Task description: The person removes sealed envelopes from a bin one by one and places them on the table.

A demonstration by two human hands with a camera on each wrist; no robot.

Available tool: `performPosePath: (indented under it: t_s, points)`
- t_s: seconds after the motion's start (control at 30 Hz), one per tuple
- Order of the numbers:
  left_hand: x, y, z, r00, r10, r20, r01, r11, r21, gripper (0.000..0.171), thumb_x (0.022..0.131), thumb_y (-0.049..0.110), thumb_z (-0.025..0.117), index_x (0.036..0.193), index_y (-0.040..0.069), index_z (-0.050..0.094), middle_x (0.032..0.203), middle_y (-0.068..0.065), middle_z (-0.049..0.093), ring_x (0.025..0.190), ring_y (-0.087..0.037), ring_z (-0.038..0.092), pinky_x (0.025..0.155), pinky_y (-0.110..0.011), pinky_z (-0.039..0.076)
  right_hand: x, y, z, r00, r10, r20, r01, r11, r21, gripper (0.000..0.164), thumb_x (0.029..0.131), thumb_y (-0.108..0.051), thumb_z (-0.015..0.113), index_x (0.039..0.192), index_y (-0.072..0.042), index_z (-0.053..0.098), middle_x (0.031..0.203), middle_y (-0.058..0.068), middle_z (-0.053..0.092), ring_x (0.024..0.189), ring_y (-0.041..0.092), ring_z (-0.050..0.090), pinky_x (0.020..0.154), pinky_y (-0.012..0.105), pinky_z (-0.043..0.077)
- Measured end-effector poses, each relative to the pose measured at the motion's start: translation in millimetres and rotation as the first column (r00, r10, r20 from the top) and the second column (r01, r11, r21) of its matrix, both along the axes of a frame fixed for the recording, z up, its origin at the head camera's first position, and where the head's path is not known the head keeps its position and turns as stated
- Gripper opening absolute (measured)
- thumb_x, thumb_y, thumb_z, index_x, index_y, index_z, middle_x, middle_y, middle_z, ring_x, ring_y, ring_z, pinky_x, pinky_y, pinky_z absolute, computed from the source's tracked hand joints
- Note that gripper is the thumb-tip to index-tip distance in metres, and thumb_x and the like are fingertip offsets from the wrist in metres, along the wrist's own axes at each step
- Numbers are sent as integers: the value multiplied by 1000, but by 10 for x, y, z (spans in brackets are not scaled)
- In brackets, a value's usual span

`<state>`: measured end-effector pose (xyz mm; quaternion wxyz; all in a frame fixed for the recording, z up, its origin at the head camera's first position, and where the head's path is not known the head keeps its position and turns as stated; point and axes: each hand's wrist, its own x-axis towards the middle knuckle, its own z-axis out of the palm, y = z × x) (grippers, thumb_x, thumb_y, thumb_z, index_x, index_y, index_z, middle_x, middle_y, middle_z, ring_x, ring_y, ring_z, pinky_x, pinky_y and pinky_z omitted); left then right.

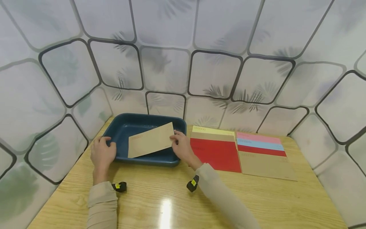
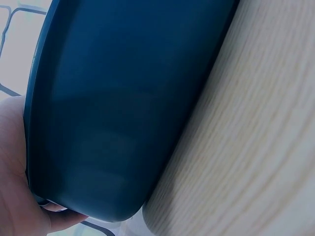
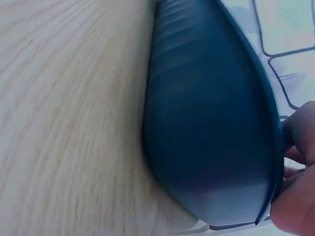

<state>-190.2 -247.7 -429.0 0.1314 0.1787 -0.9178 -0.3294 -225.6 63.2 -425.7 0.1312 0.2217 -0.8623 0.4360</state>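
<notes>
A deep blue plastic basin (image 1: 145,161) stands at the left of the wooden table. At its left side my left hand (image 1: 103,152) grips the rim, thumb over the edge; the left wrist view shows that hand (image 2: 19,182) at the basin's corner. My right hand (image 1: 182,145) pinches the right end of a tan paper envelope (image 1: 151,141), which is tilted over the basin with its left end lower. In the right wrist view the basin wall (image 3: 211,113) hides the envelope, and the right hand's fingers (image 3: 295,196) show beyond the rim.
Right of the basin lie two overlapping rows of envelopes. The nearer row has yellow, tan and red (image 1: 215,156) ones; the farther right row has pink (image 1: 258,138), blue, red and tan (image 1: 266,165) ones. A patterned curtain (image 1: 166,73) surrounds the table's back and sides.
</notes>
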Motion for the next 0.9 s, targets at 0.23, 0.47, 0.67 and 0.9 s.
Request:
performPosePath:
  t_s: [0.23, 0.47, 0.67, 0.9]
  points:
    - [3, -11, -22, 1000, 5, -5, -5, 1000, -2, 42, 96, 21, 42, 130, -2, 55, 146, -28, 37, 132, -49, 34, 98, -67, 33, 19, -1, 28, 996, 19, 85, -15, 999, -43, 30, 87, 10, 56, 113, 6, 70, 117, 19, 66, 100, 29, 63, 84, 36, 57]
    - [-15, -10, -10, 1000, 9, -10, -9, 1000, -8, 42, 97, 21, 41, 130, -1, 56, 146, -27, 38, 132, -49, 34, 98, -67, 33, 9, 1, 22, 998, 32, 45, -27, 994, -102, 40, 84, 9, 56, 122, 2, 65, 125, 17, 57, 113, 29, 57, 92, 38, 52]
    - [-18, -4, -6, 1000, 8, -4, -8, 1000, -11, 43, 96, 21, 41, 130, -1, 55, 147, -27, 37, 133, -49, 33, 99, -66, 32, 38, 4, 71, 993, 65, 95, -40, 968, -246, 47, 85, 10, 52, 131, 3, 58, 134, 18, 48, 101, 29, 62, 74, 32, 58]
    - [-14, -12, -14, 1000, 11, 3, -10, 1000, -13, 43, 97, 22, 41, 130, -1, 55, 147, -27, 37, 133, -49, 33, 99, -66, 32, 68, 65, 135, 983, 92, 161, -19, 914, -406, 52, 91, 11, 48, 141, 0, 49, 146, 14, 41, 96, 31, 63, 62, 26, 57]
